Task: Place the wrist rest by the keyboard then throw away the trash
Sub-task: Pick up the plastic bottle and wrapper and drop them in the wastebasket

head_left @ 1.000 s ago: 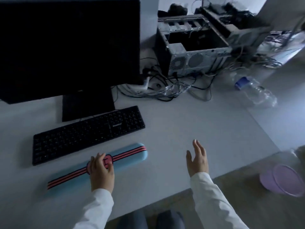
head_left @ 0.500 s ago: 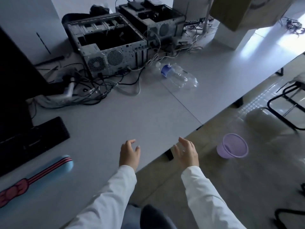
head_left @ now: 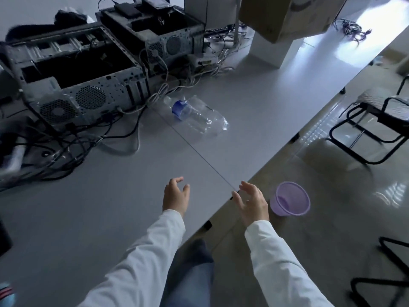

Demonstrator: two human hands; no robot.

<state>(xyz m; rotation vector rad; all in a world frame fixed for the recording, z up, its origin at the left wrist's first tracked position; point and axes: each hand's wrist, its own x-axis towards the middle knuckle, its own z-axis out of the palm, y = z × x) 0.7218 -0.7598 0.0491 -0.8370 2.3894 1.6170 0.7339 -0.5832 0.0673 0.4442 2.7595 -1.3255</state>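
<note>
A clear crushed plastic bottle (head_left: 199,117) with a blue label band lies on its side on the grey desk (head_left: 99,207), well beyond both hands. My left hand (head_left: 176,196) hovers over the desk with fingers apart, empty. My right hand (head_left: 252,201) is at the desk's front edge, also open and empty. A small purple wastebasket (head_left: 290,199) stands on the floor just right of my right hand. Only the tip of the blue striped wrist rest (head_left: 6,294) shows at the bottom left corner. The keyboard is out of view.
Two opened computer cases (head_left: 73,85) and a tangle of cables (head_left: 66,147) fill the desk's back left. A cardboard box (head_left: 285,14) sits on a white block at the back. Black metal chairs (head_left: 376,120) stand on the shiny floor at right.
My left hand has let go of the wrist rest and swung right. The view has turned right, so monitor and keyboard left the frame while bottle and wastebasket came closer to centre.
</note>
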